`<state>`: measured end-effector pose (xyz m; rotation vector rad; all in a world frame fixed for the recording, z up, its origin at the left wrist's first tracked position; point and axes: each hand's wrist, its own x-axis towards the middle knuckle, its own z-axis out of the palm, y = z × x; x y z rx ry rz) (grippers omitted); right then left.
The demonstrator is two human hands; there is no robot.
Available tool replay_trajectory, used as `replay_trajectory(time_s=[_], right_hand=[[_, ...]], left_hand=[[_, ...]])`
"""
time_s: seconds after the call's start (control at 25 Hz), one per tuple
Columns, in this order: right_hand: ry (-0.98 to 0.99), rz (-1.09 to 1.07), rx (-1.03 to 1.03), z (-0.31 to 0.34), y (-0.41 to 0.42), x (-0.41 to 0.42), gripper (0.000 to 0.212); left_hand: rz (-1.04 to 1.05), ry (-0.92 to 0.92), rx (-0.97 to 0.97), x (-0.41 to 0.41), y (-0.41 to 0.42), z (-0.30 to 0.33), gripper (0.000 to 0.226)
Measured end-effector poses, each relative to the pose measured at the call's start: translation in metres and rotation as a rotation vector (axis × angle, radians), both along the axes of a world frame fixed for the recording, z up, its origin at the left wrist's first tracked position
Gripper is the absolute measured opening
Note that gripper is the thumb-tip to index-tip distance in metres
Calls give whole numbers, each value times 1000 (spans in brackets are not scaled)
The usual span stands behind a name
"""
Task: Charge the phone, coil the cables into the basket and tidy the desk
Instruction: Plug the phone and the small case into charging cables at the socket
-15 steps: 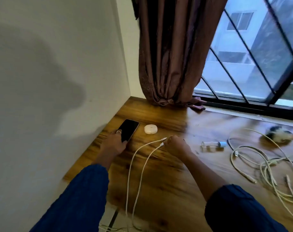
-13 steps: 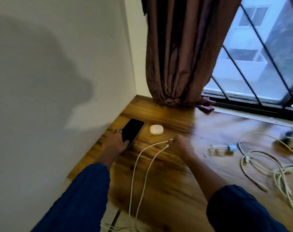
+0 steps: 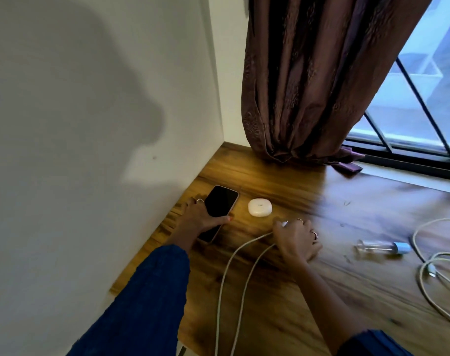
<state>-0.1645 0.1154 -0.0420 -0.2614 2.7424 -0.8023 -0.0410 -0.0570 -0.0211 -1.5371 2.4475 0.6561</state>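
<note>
Two white cable runs (image 3: 234, 273) rise from the near bench (image 3: 334, 201) edge to the right hand (image 3: 297, 240), whose fingers are curled round them, a white plug tip (image 3: 285, 223) poking out at the knuckles; whether this is one cable doubled over or two separate leads cannot be told. Left hand (image 3: 200, 218) grips the phone (image 3: 220, 210), thumb lying across the dark screen, other fingers round its left edge; the phone lies flat on the wood near the wall, its lower end toward the wrist. Judgement: the left hand steadies the handset so the port can meet the plug, and the plug is held just right of it, ready to be brought across. Port itself is not visible. White earbud case (image 3: 259, 207) sits between phone and right hand, apart from both. Clear vial with blue cap (image 3: 383, 248) lies further right. Loose cable tangle (image 3: 434, 268) is cut off at the right edge. No basket in view.
</note>
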Motion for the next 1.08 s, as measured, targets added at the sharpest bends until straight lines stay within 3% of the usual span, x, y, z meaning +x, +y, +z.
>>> replay_trajectory(time_s=[0.12, 0.2, 0.36, 0.44, 0.64, 0.72, 1.08], right_hand=[[25, -110, -106, -2, -6, 5, 36], [83, -199, -281, 3, -9, 10, 34], [-6, -149, -939, 33, -17, 36, 12], [-20, -63, -1068, 49, -20, 57, 5], [164, 71, -1089, 67, -24, 104, 9], [228, 108, -1066, 71, -26, 114, 7], [268, 113, -962, 81, -36, 120, 13]], left_hand=[[-81, -61, -33, -9, 0, 2, 101], [-86, -32, -1, -11, -4, 3, 97], [191, 383, 467, -14, -11, 21, 84], [261, 538, 647, -18, -10, 35, 77], [301, 827, 964, -28, -3, 86, 56], [324, 865, 989, -29, 2, 105, 46], [353, 864, 1009, -24, 9, 128, 52]])
